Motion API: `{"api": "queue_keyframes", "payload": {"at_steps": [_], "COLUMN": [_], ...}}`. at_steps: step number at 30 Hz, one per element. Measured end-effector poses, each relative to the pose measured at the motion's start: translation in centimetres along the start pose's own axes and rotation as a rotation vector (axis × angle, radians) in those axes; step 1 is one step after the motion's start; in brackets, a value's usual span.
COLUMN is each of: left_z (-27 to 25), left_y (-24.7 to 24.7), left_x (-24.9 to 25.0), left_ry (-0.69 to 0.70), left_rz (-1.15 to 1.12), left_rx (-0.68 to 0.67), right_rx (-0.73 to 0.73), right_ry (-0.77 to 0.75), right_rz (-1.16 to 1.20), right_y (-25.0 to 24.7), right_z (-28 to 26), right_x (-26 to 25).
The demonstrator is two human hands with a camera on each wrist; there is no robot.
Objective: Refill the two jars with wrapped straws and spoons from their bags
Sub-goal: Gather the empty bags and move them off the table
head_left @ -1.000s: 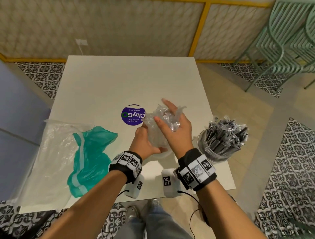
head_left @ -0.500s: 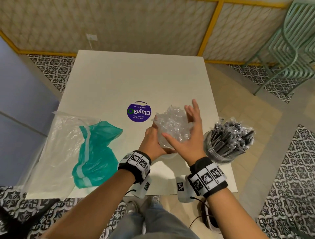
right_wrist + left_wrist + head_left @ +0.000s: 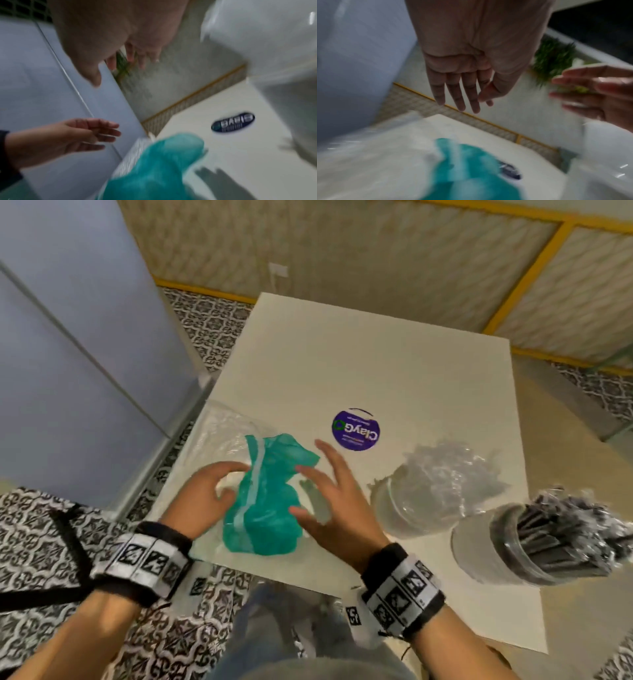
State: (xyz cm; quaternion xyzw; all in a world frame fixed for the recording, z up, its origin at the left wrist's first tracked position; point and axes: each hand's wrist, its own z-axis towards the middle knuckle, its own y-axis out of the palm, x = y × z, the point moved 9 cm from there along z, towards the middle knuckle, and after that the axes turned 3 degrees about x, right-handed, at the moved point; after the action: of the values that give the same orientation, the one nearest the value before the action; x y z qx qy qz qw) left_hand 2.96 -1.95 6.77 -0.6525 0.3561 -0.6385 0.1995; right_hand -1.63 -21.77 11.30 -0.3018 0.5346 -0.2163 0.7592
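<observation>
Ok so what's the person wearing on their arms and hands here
Both forearms are bare, with no sleeves and no gloves. Each wrist carries a black band wrapped with white panels printed with square black-and-white marker codes; the right band looks the same. A small white box with another code hangs under the right wrist, and a thin dark cable trails from it. The left hand and right hand show no rings that I can make out.

Teal bag (image 3: 263, 501) lies crumpled on a clear bag (image 3: 222, 433) at worktop's near left. To the right, 2 jars: one w/ clear-wrapped spoons (image 3: 442, 474), the near one w/ black wrapped straws (image 3: 555, 532).
</observation>
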Motion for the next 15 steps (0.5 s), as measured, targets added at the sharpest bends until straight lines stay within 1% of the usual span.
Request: {"api": "queue_keyframes", "payload": {"at_steps": [1, 2, 3, 4, 5, 6, 7, 8, 9, 11, 12, 13, 14, 15], "left_z": [-0.5, -1.1, -1.8, -2.5, -3.3, -4.2, -4.7, -4.9, -4.9, -4.1, -3.7, -3.5, -3.5, -3.5], "left_y": [-1.2, -1.8, -2.0, -1.8, -1.1, -0.2, 0.7, 1.5, 2.1, 3.0, 3.4, 3.8, 4.2, 4.5], "left_x": [-3.1, -6.1, -9.2, -12.3, -15.1, -17.2, -18.9, -20.0, -20.6, -20.5, -20.3, -19.9, -19.5, -19.1], "left_ry": [-0.023, -0.063, -0.125, -0.186, -0.227, -0.254, -0.262, -0.244, -0.211, -0.112, -0.069, -0.033, 0.001, 0.013], "left_rz": [0.122, 0.277, 0.449, 0.601, 0.707, 0.757, 0.759, 0.738, 0.714, 0.683, 0.659, 0.628, 0.585, 0.543], "left_rx": [-0.007, -0.045, -0.11, -0.208, -0.329, -0.447, -0.531, -0.579, -0.597, -0.582, -0.571, -0.567, -0.569, -0.581], "right_rx": [-0.123, -0.236, -0.36, -0.459, -0.517, -0.507, -0.432, -0.315, -0.197, 0.053, 0.198, 0.318, 0.406, 0.407], "right_ry": [0.012, 0.039, 0.098, 0.157, 0.221, 0.308, 0.411, 0.509, 0.587, 0.73, 0.751, 0.71, 0.605, 0.488], "right_rz": [-0.025, -0.064, -0.11, -0.157, -0.182, -0.116, 0.005, 0.081, 0.067, 0.035, 0.081, 0.106, 0.117, 0.089], "right_y": [3.7, 7.2, 10.7, 13.7, 16.1, 17.6, 18.1, 17.9, 17.3, 15.3, 13.9, 12.5, 11.6, 11.8], "right_z": [-0.1, -0.1, -0.5, -0.8, -1.2, -1.3, -1.1, -1.0, -1.0, -0.5, 0.1, 1.1, 2.6, 3.9], "right_x": [0.5, 1.3, 2.6, 3.9, 5.1, 6.3, 7.2, 8.3, 9.2, 10.6, 10.2, 9.0, 7.3, 5.5]}}
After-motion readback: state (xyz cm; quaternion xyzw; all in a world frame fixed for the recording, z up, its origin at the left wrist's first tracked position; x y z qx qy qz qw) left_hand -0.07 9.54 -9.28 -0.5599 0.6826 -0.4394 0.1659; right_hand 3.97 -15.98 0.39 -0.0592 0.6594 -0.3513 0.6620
